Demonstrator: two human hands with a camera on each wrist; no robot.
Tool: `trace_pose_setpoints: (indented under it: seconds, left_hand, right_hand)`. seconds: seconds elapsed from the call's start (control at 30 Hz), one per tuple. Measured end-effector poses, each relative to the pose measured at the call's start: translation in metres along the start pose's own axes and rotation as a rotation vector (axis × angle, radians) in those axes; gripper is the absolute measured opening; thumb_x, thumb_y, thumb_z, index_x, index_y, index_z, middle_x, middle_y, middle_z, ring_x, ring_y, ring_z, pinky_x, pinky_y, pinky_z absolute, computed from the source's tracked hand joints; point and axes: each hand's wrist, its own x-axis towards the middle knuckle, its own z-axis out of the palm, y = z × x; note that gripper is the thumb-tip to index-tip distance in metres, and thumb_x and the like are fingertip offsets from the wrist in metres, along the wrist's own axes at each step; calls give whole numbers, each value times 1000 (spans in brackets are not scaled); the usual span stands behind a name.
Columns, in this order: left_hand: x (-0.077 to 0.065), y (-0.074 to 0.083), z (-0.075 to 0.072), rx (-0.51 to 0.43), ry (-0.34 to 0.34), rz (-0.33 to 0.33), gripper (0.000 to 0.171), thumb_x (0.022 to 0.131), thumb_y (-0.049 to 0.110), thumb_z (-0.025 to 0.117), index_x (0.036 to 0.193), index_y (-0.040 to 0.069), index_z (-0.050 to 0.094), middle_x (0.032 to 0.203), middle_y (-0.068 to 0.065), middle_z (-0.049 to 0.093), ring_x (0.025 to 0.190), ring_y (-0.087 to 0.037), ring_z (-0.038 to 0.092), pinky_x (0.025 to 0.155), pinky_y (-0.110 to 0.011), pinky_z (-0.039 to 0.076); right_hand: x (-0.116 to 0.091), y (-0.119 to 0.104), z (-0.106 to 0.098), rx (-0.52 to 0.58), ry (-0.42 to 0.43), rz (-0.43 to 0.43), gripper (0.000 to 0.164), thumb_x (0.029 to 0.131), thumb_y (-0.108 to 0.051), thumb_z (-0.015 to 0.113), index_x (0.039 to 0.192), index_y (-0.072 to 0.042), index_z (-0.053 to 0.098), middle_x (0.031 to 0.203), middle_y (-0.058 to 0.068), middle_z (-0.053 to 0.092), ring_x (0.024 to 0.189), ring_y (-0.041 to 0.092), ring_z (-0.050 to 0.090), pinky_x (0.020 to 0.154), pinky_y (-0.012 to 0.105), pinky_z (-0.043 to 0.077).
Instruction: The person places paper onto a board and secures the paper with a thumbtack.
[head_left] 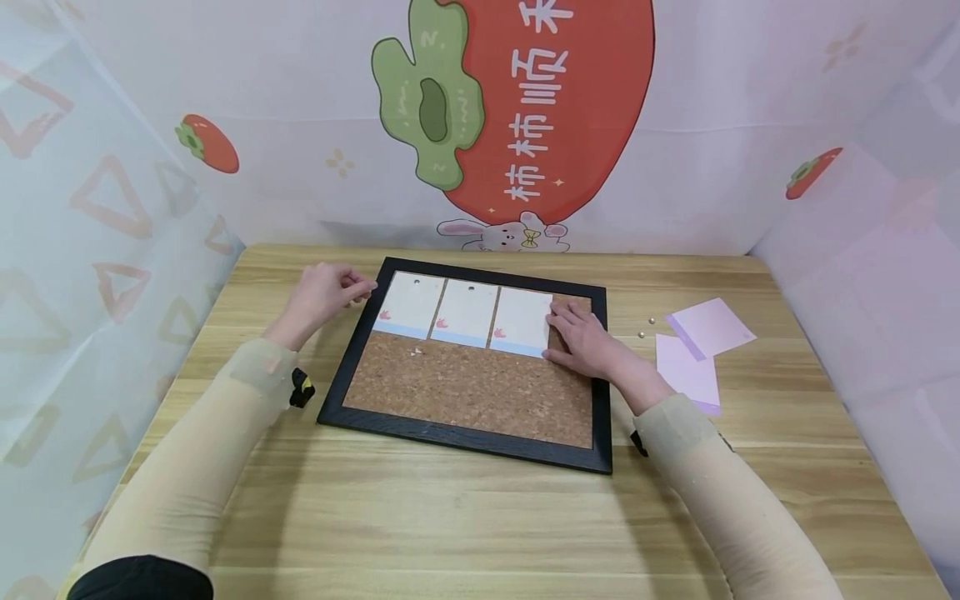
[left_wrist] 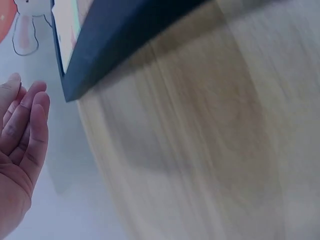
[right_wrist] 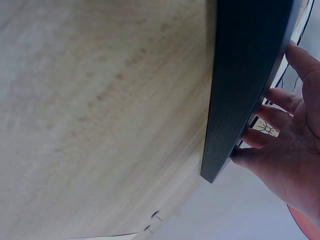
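A black-framed corkboard [head_left: 465, 396] lies on the table, with three white cards in a row along its upper part: a left card [head_left: 408, 302], a middle card [head_left: 463, 312] and a right card [head_left: 519, 321]. The left and middle cards each carry a round pin head near the top; none shows on the right one. My right hand [head_left: 588, 342] rests spread on the board, fingertips at the right card's right edge. Beside the frame's upper left side, my left hand [head_left: 324, 296] pinches a tiny dark-tipped pin [left_wrist: 20, 86], mostly hidden between thumb and index finger.
Two loose pins, an upper pin [head_left: 652, 321] and a lower pin [head_left: 641, 335], lie right of the board. Near them are two purple-edged cards, an upper one [head_left: 716, 323] and a lower one [head_left: 686, 371], partly overlapping. A printed cloth backdrop [head_left: 285, 183] stands behind the wooden table [head_left: 420, 525].
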Motion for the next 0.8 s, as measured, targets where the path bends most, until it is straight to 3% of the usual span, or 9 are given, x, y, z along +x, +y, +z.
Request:
trace_pose_setpoints:
  seconds: [0.3,0.53,0.8]
  left_hand:
    - [4,22,5,-29,-28,28,28,97,39,65,94,13,72,92,-7,79,76,-21,73,64,-31,52]
    - [6,39,12,-74,-49,58,23,97,34,66,91,13,71,91,-9,79,74,-24,73,77,-38,53]
    - [7,61,21,-192,-119,53,18,95,32,70,94,14,72,95,-10,78,76,-27,72,61,-38,58]
  right_hand:
    - [0,-1,0,11,-1,0,67,99,-35,63,150,2,40,163,24,25,151,48,20,115,68,26]
    - [0,-1,0,23,-8,4,67,99,-35,63,150,2,40,164,23,24,151,48,19,116,68,25]
    - [0,1,1,21,-4,4,68,98,-35,63,150,2,40,164,23,23,152,47,18,116,69,24]
